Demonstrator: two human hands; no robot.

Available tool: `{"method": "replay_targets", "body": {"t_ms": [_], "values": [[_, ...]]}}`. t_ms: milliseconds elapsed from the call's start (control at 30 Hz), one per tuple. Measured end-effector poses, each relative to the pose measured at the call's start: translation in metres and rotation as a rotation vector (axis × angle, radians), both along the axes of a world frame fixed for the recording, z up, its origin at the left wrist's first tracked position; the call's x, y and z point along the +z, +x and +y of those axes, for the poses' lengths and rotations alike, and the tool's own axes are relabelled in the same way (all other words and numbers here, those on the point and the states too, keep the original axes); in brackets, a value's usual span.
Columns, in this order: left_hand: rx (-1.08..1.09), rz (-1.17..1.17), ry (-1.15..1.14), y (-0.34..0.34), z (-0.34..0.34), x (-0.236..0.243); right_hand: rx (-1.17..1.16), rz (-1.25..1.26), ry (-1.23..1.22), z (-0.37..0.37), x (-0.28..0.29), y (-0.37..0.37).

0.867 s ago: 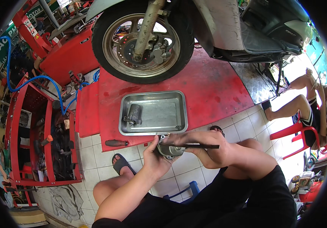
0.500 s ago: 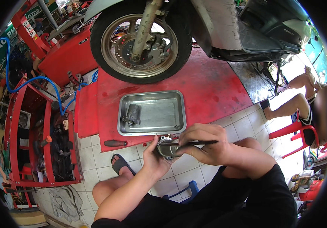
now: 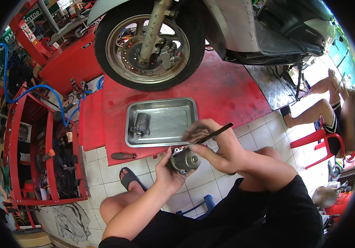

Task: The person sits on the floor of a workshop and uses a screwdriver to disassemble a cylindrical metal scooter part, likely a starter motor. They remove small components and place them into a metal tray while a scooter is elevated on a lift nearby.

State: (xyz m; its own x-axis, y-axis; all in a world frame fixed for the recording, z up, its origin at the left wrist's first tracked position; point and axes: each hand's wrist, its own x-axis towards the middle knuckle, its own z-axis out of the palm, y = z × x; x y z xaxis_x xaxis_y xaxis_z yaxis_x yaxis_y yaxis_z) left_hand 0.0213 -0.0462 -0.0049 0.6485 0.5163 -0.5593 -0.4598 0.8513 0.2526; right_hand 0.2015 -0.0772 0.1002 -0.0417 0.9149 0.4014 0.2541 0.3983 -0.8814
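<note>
My left hand (image 3: 166, 177) is wrapped round a grey cylindrical metal motor housing (image 3: 187, 161), held above the floor just off the platform's front edge. One rounded end with a small central boss faces me. At its right, my right hand (image 3: 223, 152) grips a thin, dark, flat strip (image 3: 218, 132) that slants up to the right. The strip's lower end is close to the housing's far side; whether they touch I cannot tell. Some right fingertips are blurred. Beyond my hands, a second cylindrical metal part (image 3: 141, 124) lies in the left of a shallow metal tray (image 3: 171, 120).
The tray rests on a red platform (image 3: 235, 89) beneath a scooter's front wheel (image 3: 148, 51). A dark-handled tool (image 3: 123, 156) lies on the platform's front edge. Left stands a red tool cart (image 3: 49, 153) with a blue hose (image 3: 41, 86). Another person sits on a red chair (image 3: 320, 142) at right.
My right hand has shifted up, uncovering the housing's rounded end. The strip has swung from nearly level to a steep slant. My left hand keeps its hold.
</note>
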Motion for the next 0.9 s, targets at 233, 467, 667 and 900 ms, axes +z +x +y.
{"method": "replay_targets", "body": {"t_ms": [233,467,667,900], "values": [[0.045,0.051,-0.014,-0.001,0.004,0.004,0.124,-0.085,-0.014,0.000,0.000,0.013],[0.084,0.048,-0.032,0.003,0.007,-0.003,0.032,-0.346,-0.015,0.000,0.000,0.013],[0.093,0.074,-0.029,0.006,0.010,0.002,0.175,-0.020,0.000,0.004,-0.004,0.021],[0.113,0.003,-0.050,0.006,0.016,-0.006,0.029,-0.214,0.110,0.015,-0.018,0.018]]}}
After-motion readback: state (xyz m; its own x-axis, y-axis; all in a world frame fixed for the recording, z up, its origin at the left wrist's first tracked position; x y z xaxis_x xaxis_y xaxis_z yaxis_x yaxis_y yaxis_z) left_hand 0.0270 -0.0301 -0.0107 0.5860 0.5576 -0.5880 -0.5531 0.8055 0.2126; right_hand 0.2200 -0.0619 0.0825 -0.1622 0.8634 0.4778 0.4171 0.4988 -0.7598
